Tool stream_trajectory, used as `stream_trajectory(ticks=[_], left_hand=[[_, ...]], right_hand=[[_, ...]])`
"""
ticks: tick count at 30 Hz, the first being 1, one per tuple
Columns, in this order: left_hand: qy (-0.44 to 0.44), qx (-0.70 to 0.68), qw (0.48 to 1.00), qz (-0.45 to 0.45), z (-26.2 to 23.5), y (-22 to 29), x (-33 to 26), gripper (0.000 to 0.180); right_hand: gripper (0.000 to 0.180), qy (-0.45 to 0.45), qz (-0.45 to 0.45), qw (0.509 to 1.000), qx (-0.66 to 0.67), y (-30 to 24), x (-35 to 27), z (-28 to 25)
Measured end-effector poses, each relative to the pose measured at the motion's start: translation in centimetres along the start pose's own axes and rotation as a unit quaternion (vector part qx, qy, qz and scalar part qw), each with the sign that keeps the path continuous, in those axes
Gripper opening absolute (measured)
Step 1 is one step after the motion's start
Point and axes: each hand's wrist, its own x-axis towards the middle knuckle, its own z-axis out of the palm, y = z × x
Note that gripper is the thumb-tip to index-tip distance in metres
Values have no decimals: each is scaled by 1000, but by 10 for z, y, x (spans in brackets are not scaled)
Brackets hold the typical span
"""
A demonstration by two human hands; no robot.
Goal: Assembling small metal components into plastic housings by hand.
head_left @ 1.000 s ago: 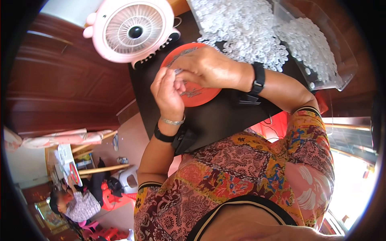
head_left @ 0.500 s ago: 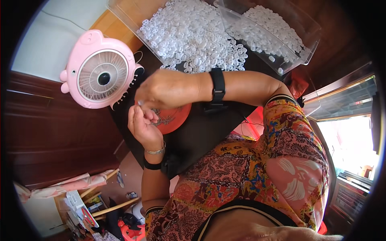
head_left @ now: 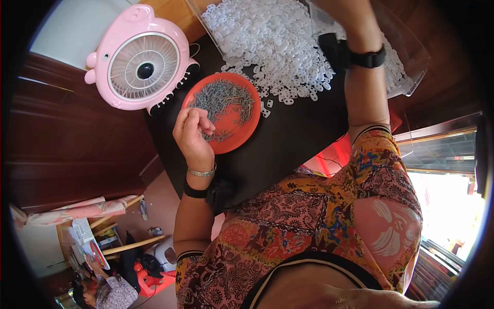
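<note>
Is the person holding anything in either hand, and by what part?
The left hand rests curled at the rim of the orange dish of small grey metal pins; whether it pinches one cannot be told. The right hand is out of view.

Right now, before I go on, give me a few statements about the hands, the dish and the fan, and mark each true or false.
1. The left hand is at the edge of the orange dish of small grey pins. True.
2. The right hand is resting on the orange dish. False: the right forearm reaches up toward the top of the picture, and the hand is out of view.
3. The pink fan stands to the left of the dish. True.
4. The dish is empty. False: it holds a pile of grey pins.
5. White plastic pieces lie heaped beyond the dish. True.
</note>
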Motion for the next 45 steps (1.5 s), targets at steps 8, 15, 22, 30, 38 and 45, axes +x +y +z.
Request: stream_trajectory(ticks=[8,15,22,30,38,45], left_hand=[[1,32,999,-15,-7,-6,2,21],[-7,46,998,-30,-8,-6,5,19],[-3,42,998,-42,-9,-8,6,21],[7,42,998,-45,-13,-9,9,22],[3,46,997,-55,-14,-12,11,22],[2,58,996,-62,-14,-12,12,23]], right_hand=[[13,-385,-155,907,75,-54,-34,109],[16,-456,-175,868,94,-51,-62,143],[14,-472,-160,863,77,-42,-65,155],[15,-467,-144,868,87,-44,-60,149],[18,-516,-162,835,103,-42,-60,148],[15,-514,-153,839,91,-43,-63,154]])
